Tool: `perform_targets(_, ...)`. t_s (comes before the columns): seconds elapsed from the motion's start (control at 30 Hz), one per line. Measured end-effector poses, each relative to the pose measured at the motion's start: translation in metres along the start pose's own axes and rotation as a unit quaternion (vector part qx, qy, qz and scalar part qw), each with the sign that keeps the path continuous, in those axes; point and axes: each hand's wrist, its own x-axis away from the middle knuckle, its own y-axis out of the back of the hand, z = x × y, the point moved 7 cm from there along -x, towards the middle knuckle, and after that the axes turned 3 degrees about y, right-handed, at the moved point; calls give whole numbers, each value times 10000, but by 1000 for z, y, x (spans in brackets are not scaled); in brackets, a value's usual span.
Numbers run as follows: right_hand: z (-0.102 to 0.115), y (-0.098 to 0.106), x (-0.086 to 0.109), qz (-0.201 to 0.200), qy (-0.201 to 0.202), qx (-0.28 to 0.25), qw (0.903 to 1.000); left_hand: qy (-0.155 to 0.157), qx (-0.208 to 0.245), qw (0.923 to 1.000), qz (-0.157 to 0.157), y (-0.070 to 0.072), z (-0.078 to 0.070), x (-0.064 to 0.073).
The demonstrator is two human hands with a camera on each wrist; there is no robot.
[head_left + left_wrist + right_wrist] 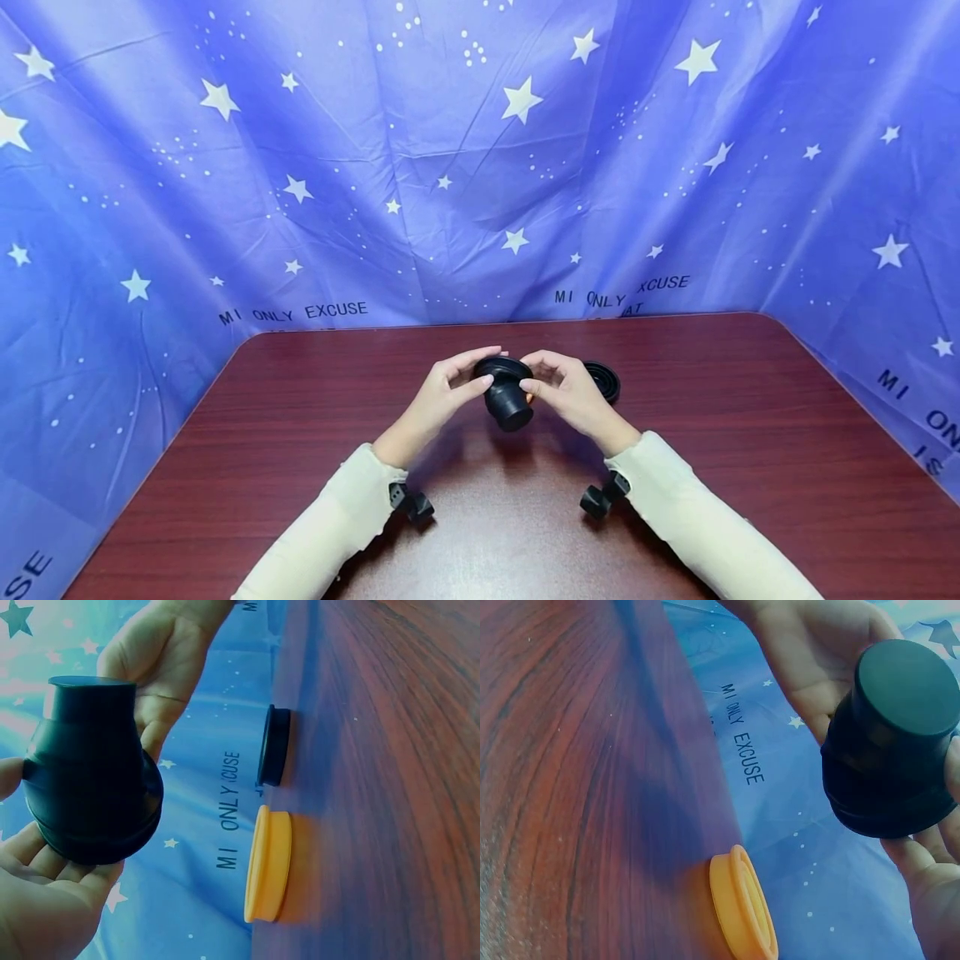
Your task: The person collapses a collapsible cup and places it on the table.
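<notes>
Both hands hold a black collapsible cup (507, 404) up over the table, its stepped body drawn out. The wide rim is tilted up and away; the narrow closed end faces down toward the head camera. My left hand (442, 396) grips the rim's left side, thumb on the near face and fingers behind. On the opposite side, my right hand (577, 396) pinches the rim between thumb and fingers. Behind the right hand lies a flat black ringed disc (602, 382). A yellow-orange flat disc (270, 864) rests near it, mostly hidden by the right hand in the head view.
The brown wood-grain table (300, 517) has rounded far corners. A blue star-printed curtain (450, 167) hangs behind it and along both sides. Small black devices are strapped at the left wrist (411, 502) and the right wrist (603, 497).
</notes>
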Motion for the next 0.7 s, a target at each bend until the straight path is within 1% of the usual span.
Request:
perform_targets(0.2,-3,2,0,-102,36,48,9999,-184,73,9997,-129,2,-1,-2)
perform_targets(0.37,-6,3,0,-157,-51,89,9998,-275,-178,9990,-307,4,0,-3)
perform_targets(0.53,-9,3,0,-17,-310,38,9995,-192,-371,9982,-433,6,3,-2)
perform_targets(0.6,-9,3,0,62,-363,27,9993,-129,-470,9980,-392,5,7,-3)
perform_targets(0.7,-8,-1,0,254,-273,209,9991,49,-683,9974,-244,2,13,-4)
